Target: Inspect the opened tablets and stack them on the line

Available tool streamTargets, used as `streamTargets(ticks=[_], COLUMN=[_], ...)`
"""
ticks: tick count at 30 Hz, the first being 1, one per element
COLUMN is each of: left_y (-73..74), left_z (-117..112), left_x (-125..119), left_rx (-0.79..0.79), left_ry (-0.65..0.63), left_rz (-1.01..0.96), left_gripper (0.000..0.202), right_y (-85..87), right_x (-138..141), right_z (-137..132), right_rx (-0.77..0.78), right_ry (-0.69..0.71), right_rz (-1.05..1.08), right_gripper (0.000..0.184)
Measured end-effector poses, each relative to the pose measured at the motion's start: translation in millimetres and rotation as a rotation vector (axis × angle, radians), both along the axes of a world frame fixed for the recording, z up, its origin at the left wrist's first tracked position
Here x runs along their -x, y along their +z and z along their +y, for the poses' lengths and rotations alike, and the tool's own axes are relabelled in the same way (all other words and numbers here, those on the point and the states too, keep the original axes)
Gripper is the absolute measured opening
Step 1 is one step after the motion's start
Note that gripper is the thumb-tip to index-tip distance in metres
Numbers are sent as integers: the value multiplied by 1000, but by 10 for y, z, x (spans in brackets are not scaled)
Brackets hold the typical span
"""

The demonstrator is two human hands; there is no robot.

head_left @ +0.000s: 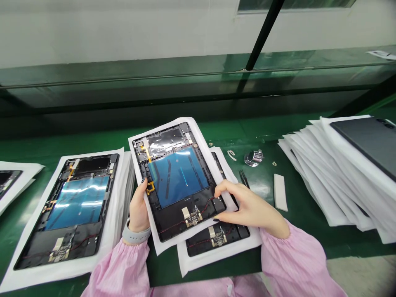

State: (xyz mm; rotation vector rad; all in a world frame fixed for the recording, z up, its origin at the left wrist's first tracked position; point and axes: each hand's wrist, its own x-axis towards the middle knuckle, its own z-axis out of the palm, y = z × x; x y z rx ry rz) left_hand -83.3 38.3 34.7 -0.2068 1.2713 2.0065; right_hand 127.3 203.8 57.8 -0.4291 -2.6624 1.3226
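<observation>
I hold an opened tablet chassis [177, 177] lying on a white foam sheet [140, 138], lifted and tilted above the green bench. Its blue film panel and small circuit board with red wire face up. My left hand [138, 208] grips its left edge, thumb on top, with a grey watch on the wrist. My right hand [247, 206] is closed on the lower right corner, fingertips pressing by the red wire. Directly beneath lies another chassis [216, 239] on its own white sheet.
A third opened chassis [74, 206] on foam lies at the left, another partly visible at the far left edge [8, 181]. A fanned stack of white sheets [334, 177] with a dark tablet back [371, 142] sits right. Tweezers [243, 178], a metal counter [253, 157] and a white strip [280, 198] lie between.
</observation>
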Motion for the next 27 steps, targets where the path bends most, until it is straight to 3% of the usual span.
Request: streamTargets(ticks=[4,7,11,15,20,27], left_y=[4,5,12,34,12,-49], left_z=[-31,-44,-34,-18,-23,-54], left_x=[10,2,-38,-85,-124,-124], left_rx=[-64,-93,-132,-149,-146,-159], left_ry=[-75,-134,-161,-230,-325,-384], left_rz=[-43,-62,-62,-66,-74,-125], left_gripper=[29,25,23,28,33,40], right_y=[-42,-64,-85,-97,-69,-36], right_x=[-22,38,153,185,151,143], right_z=[-3,-2,-7,-20,-21,-32], right_rx=[243,543,870,1089,1109,986], right_ry=[-53,-243,-463,-460,-319,-397], right_rz=[277,409,353,286,270,289], right_gripper=[46,50,53,44,27,33])
